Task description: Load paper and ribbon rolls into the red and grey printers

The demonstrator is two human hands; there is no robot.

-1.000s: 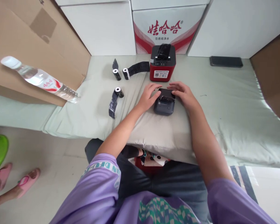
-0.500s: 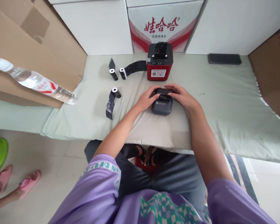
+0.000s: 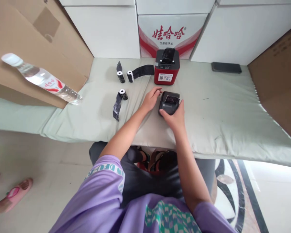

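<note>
Withdrawing from the top of the black printer (image 3: 169, 106), the left hand (image 3: 151, 98) now sits beside its left rear corner, fingers bunched and holding nothing visible; whether they touch it cannot be told. The black printer rests on the bench (image 3: 208, 126), in front of the red printer (image 3: 166, 76), with a black strip (image 3: 171, 99) across its upper face. The right hand (image 3: 177, 117) grips it from the front right, thumb at the front left corner, fingers along the right side; support therefore appears one-handed. Earlier, both thumbs lay at the strip and both hands flanked the rear half.
</note>
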